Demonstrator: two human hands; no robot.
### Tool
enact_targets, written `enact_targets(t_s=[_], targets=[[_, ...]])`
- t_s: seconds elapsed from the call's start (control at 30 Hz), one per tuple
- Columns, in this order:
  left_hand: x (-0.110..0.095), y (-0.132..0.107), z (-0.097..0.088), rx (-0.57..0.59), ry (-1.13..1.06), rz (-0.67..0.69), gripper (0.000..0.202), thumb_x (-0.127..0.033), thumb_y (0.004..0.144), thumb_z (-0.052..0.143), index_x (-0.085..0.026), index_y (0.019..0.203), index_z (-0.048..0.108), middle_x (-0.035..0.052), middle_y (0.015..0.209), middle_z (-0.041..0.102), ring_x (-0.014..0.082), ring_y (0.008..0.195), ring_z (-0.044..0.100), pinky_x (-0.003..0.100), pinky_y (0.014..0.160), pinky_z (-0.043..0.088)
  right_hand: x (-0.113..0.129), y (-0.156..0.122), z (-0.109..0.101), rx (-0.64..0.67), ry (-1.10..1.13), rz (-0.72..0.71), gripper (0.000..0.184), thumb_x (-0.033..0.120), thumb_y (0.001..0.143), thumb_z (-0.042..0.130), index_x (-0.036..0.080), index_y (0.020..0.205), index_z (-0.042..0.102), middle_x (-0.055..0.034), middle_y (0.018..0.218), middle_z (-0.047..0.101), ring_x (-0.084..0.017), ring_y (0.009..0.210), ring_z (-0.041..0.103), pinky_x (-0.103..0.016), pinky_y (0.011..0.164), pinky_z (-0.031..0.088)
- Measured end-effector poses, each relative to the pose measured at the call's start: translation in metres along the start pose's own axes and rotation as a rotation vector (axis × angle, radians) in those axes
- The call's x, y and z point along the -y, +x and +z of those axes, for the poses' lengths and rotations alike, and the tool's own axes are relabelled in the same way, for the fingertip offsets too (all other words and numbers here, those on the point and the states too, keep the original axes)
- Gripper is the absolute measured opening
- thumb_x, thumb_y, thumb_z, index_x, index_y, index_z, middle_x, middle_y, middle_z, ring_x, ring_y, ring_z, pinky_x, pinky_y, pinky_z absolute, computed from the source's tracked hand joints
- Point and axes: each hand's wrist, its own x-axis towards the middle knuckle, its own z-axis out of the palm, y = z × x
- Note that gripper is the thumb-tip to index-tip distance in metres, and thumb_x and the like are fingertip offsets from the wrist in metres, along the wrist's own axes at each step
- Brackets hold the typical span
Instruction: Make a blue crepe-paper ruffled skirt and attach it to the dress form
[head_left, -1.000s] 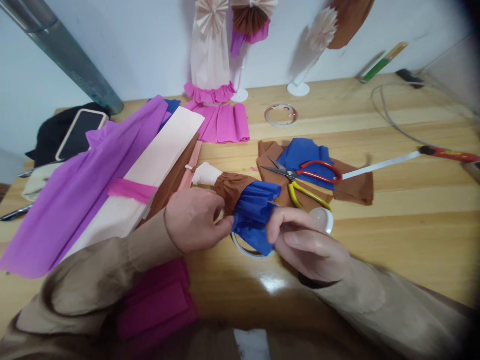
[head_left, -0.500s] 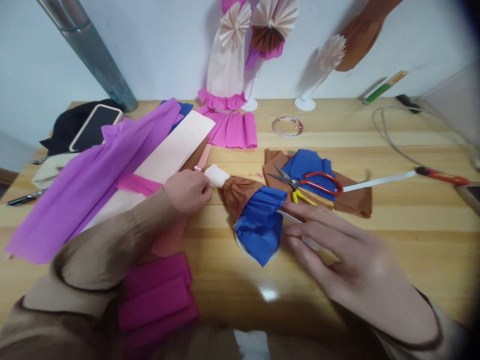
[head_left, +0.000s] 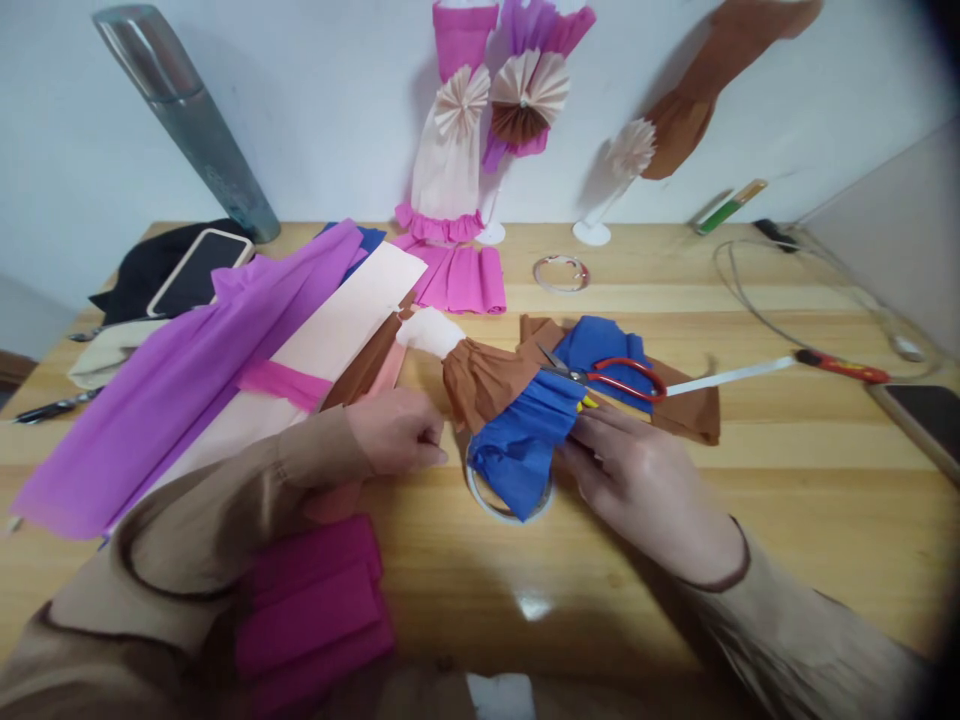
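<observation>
A small crepe-paper dress (head_left: 487, 385) with a white top, a brown gathered middle and a blue ruffled hem lies tilted across the table. At the right edge of its blue hem, my right hand (head_left: 649, 490) has its fingers pinched together; the fingertips are partly hidden. My left hand (head_left: 397, 430) is curled into a fist left of the dress, apart from it, with nothing visible in it. Beneath the blue hem shows a roll of clear tape (head_left: 480, 490). Red-handled scissors (head_left: 630, 375) lie just beyond my right hand, on folded blue paper (head_left: 607, 340) and brown paper (head_left: 690, 410).
Purple paper (head_left: 187, 370), a cream strip (head_left: 345, 320) and folded magenta paper (head_left: 315, 600) lie left. Decorated paper dresses (head_left: 446, 170) stand at the wall beside a tall bottle (head_left: 202, 140). A wire coil (head_left: 562, 273), a red-handled tool (head_left: 844, 365) and a phone (head_left: 922, 420) lie farther off.
My left hand has come away from the dress's white top and moved down toward me. My right hand has closed in at the blue hem. The camera view has tilted up slightly.
</observation>
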Motion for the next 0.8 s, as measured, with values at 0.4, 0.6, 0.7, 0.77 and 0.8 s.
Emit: enact_targets(t_s=[0.4,0.6,0.7,0.77,0.8], targets=[[-0.014,0.012,0.022,-0.255,-0.598,-0.171,0.018,-0.033,0.08,0.056,-0.016,0.082,0.052,-0.0063,0.059,0.048,0.0081,0.046,0.053,0.017,0.044,0.04,-0.001,0.008,-0.006,0.109,0.96,0.46,0.03,0.041,0.073,0.068,0.017,0.056,0.06,-0.0012,0.055,0.061,-0.014,0.055,0.054,-0.026,0.054,0.044],[-0.016,0.02,0.034,-0.221,-1.012,-0.064,0.051,-0.04,0.075,0.066,-0.014,0.116,0.047,-0.0019,0.076,0.056,0.0116,0.063,0.061,0.022,0.053,0.05,0.007,0.013,-0.009,0.132,1.413,0.577,0.024,0.035,0.064,0.08,0.016,0.058,0.067,0.0,0.055,0.061,-0.01,0.051,0.049,-0.022,0.051,0.039],[-0.02,0.021,0.035,-0.254,-1.084,-0.081,0.065,-0.03,0.072,0.07,-0.014,0.127,0.039,-0.0031,0.071,0.06,0.009,0.056,0.058,0.02,0.051,0.047,0.012,0.013,-0.006,0.188,1.534,0.646,0.027,0.036,0.061,0.083,0.014,0.057,0.068,-0.0002,0.053,0.06,-0.008,0.048,0.046,-0.021,0.047,0.035],[-0.023,0.019,0.032,-0.225,-1.131,-0.11,0.067,-0.027,0.072,0.068,-0.012,0.13,0.035,-0.0037,0.065,0.062,0.0094,0.049,0.058,0.019,0.047,0.046,0.013,0.012,-0.004,0.237,1.587,0.686,0.028,0.037,0.059,0.084,0.014,0.057,0.067,-0.0001,0.052,0.06,-0.007,0.045,0.045,-0.02,0.046,0.033],[-0.025,0.016,0.029,-0.196,-1.146,-0.124,0.066,-0.025,0.073,0.067,-0.011,0.129,0.036,-0.0041,0.062,0.062,0.0099,0.046,0.057,0.019,0.044,0.045,0.014,0.011,-0.002,0.253,1.607,0.696,0.029,0.037,0.06,0.084,0.014,0.057,0.067,-0.0001,0.052,0.06,-0.007,0.045,0.045,-0.02,0.046,0.033]])
